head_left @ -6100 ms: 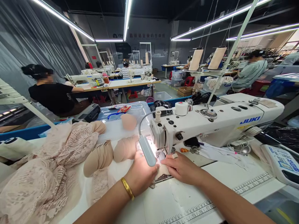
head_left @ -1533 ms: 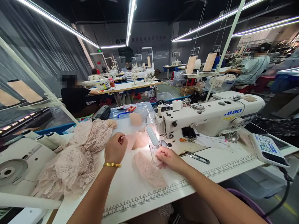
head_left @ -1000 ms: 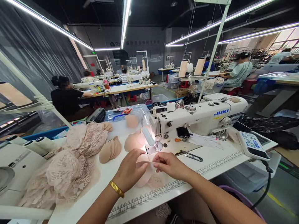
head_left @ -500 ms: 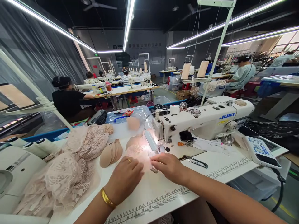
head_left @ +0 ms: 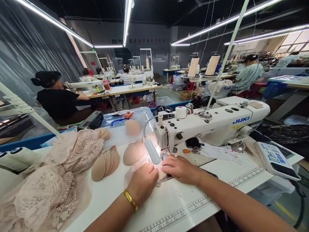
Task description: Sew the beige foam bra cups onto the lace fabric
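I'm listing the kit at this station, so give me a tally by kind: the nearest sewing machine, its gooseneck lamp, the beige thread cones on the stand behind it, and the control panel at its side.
JUKI sewing machine: 1
Gooseneck lamp: 1
Beige thread cones: 2
Control panel: 1
Total: 5

Lamp [head_left: 152, 150] glows bright — wall lettering [head_left: 147, 41] seems blurred.

"What's the surface?"
"A white table [head_left: 166, 199], ruler marks [head_left: 181, 216] along the bottom of the frame."
"And on it?"
"Lace [head_left: 40, 196] at lower left, beige pads [head_left: 106, 165] left of centre, a sewing machine [head_left: 205, 127] right of centre."
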A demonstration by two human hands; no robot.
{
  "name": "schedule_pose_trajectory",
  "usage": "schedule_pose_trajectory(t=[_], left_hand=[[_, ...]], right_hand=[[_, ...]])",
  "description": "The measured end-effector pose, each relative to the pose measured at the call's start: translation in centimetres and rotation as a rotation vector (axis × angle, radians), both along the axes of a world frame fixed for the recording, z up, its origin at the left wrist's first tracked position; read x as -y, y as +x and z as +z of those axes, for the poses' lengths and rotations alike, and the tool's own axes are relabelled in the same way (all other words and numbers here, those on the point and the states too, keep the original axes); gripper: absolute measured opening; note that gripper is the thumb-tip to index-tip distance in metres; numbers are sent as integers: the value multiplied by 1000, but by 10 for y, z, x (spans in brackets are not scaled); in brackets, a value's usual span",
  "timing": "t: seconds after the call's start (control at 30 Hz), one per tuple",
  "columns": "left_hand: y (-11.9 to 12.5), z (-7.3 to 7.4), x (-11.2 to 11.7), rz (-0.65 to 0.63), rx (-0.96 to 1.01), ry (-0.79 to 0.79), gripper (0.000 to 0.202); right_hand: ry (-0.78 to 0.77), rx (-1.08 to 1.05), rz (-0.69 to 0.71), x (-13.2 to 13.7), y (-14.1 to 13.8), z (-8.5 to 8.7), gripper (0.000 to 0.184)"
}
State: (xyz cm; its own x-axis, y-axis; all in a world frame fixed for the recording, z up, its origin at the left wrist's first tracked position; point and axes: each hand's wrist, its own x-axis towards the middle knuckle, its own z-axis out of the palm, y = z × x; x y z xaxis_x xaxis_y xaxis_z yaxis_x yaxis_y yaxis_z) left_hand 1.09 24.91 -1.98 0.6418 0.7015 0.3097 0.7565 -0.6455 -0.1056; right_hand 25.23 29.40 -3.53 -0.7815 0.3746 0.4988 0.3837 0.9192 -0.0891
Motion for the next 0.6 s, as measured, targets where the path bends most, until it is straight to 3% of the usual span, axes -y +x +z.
schedule_pose_trajectory(t=[0.2, 0.6], left_hand=[[2, 1, 4, -46, 95, 17, 30], [9, 1, 4, 73, 218, -165, 21]], right_hand=[[-89, 25, -30, 0, 5, 3, 23], [-240, 51, -71, 2, 3, 6, 27]])
